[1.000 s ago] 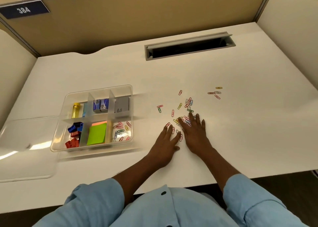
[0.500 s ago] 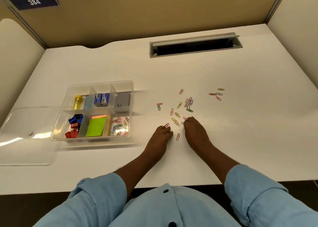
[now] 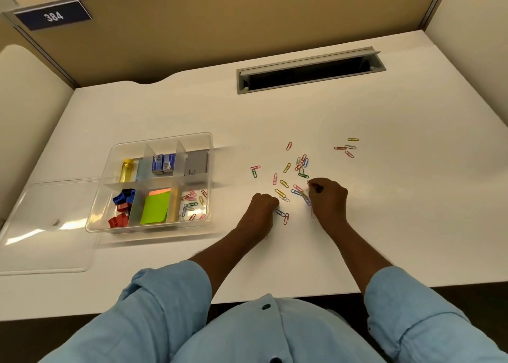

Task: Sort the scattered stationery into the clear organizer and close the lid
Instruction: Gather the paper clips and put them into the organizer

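both hands were down on the white desk (image 3: 384, 197), near its front edge and a little right of the middle. the left hand (image 3: 262, 207) was curled into a loose fist with its knuckles among the scattered paper clips (image 3: 291, 175); i could not tell whether it held any. the right hand (image 3: 328, 197) was bunched too, fingertips pinched on a few clips at the near side of the scatter. a small group of clips (image 3: 347, 147) lay apart toward the right edge. the clear organizer (image 3: 162, 142) sat toward the left edge, uncovered, with more clips (image 3: 193, 204) in its front right compartment and green sticky notes (image 3: 154, 207) beside them. its clear lid (image 3: 46, 241) lay flat just left of it.
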A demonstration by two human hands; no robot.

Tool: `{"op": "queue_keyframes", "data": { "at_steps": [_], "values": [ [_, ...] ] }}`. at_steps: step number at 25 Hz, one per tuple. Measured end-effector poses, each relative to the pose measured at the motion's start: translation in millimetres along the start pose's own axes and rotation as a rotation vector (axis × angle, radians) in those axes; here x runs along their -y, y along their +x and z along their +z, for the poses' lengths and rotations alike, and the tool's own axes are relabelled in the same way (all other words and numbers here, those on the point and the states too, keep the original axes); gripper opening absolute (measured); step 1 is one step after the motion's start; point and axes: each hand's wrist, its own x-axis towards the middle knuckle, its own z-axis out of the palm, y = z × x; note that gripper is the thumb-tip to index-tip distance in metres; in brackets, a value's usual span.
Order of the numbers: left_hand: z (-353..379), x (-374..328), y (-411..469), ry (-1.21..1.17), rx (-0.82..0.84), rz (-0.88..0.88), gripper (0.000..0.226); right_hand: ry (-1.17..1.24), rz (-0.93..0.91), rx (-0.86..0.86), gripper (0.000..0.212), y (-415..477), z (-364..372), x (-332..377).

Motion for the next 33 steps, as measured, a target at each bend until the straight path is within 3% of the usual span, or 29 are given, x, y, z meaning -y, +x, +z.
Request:
{"op": "queue_keyframes", "data": {
  "at_steps": [3,7,10,13,17,22,27,33],
  "values": [
    [1,-2,1,0.020,0.012,-0.036,0.022,0.225,0.278,-0.042,0.015,5,-1,1],
    [-14,-13,0,-0.244,-0.151,-0.184,0.019,0.671,0.617,-0.002,0.013,3,-2,15],
    [-36,-20,-3,-0.511,-0.301,-0.340,0.016,0.940,0.636,0.146,0.012,-5,4,44],
    [-66,-9,-8,-0.708,-0.391,-0.439,0.016,1.054,0.565,0.313,0.013,-14,20,81],
    [-107,23,-21,-0.764,-0.558,-0.525,0.015,0.993,0.466,0.487,0.013,-32,54,124],
    [-128,68,-41,-0.636,-0.647,-0.617,0.017,0.658,0.259,0.598,0.015,-61,96,158],
    [-130,95,-51,-0.496,-0.562,-0.649,0.020,0.338,0.008,0.545,0.016,-75,120,175],
    [-133,114,-48,-0.421,-0.479,-0.626,0.015,0.202,-0.049,0.602,0.021,-72,131,181]
  ]
}}
